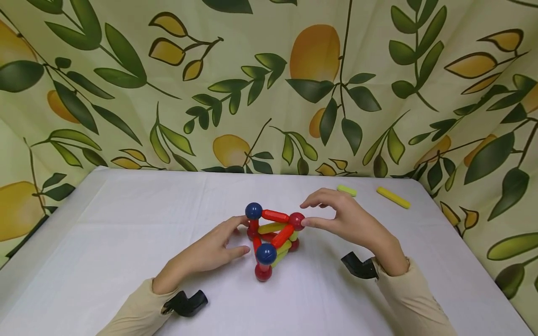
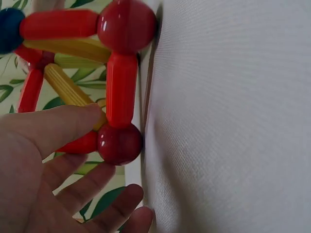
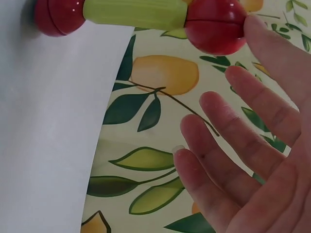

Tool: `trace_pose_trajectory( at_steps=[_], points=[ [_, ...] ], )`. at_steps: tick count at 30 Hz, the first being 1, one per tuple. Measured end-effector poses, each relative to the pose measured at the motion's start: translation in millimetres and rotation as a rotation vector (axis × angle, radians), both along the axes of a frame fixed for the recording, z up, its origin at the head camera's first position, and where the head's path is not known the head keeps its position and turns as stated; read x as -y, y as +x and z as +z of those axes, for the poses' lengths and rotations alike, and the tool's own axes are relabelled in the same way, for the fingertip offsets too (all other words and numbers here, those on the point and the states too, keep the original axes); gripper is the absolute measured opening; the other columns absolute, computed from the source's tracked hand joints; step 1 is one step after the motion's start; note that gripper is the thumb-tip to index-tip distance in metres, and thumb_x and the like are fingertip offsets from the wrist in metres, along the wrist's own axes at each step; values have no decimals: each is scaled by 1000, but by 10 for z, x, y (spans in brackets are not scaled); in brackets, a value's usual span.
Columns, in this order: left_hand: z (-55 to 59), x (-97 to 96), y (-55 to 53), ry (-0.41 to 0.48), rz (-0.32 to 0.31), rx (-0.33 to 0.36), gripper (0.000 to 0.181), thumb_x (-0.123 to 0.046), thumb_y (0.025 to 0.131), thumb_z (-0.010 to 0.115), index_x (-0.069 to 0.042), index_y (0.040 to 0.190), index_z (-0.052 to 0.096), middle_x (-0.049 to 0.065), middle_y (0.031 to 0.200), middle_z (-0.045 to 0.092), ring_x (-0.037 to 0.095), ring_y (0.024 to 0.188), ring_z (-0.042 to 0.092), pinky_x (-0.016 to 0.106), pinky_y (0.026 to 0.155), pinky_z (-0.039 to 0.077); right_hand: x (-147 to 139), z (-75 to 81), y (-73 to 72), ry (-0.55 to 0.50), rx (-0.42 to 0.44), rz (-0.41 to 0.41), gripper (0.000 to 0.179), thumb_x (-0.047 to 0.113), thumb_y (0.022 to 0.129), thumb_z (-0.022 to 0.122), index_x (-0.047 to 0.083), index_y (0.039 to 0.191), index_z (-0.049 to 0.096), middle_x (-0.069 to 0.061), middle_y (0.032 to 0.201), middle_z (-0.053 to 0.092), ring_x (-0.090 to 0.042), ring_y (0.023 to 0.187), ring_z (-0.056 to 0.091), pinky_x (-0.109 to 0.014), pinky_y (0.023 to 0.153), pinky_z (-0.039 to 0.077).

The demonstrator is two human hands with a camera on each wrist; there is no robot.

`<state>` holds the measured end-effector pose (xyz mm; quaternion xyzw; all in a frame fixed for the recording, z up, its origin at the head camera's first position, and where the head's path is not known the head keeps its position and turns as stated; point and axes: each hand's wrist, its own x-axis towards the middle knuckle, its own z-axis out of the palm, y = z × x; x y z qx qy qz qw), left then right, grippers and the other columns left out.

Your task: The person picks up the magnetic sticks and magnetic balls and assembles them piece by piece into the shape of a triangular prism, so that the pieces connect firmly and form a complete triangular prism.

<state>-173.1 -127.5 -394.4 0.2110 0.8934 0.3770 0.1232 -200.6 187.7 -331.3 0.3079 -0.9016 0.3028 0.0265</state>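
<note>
A frame of magnetic balls and sticks stands on the table, with a blue ball point(image 1: 254, 211) at its upper left, another blue ball point(image 1: 266, 254) at the front and a red ball point(image 1: 296, 221) at the upper right. Red sticks point(image 1: 275, 215) join these top balls; yellow and lime sticks run lower down, between red balls at the base. My left hand point(image 1: 214, 247) is beside the frame's left side, its fingers loosely bent near the back-left red ball point(image 2: 120, 144). On the right, the thumb of my right hand point(image 1: 350, 217) touches the upper red ball point(image 3: 216, 24), the other fingers held apart from it.
A lime stick point(image 1: 346, 190) and a longer yellow stick point(image 1: 392, 197) lie at the back right of the white-covered table point(image 1: 138, 210). Behind the table's far edge hangs a curtain point(image 1: 252, 37) printed with leaves and fruit. Black wrist mounts point(image 1: 359, 265) project from both sleeves.
</note>
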Motion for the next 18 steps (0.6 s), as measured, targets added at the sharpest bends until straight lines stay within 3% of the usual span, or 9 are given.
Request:
trace_pose_trajectory(
  at_steps=[4,11,18],
  points=[
    [-13,-5,-8,0,-18,-32,42,-28,90,72,-17,127,57,2,118,60,20,111,54,41,91,51,2,3,13,5,18,2,26,25,85,79,21,111,73,11,105,72,-11,100,62,-35,85,53],
    [-30,-20,-18,26,-79,-38,33,-27,92,71,-22,123,62,-5,105,66,17,101,56,36,86,48,14,-24,-10,13,28,-6,28,21,89,75,18,116,72,7,110,73,-13,103,65,-36,87,54],
    [-28,-32,-15,31,-105,-33,21,-24,91,71,-21,111,66,-6,96,64,17,93,56,29,80,48,-224,-154,-213,42,-45,-119,30,17,88,75,11,117,71,-5,114,72,-27,107,64,-49,89,54]
  ],
)
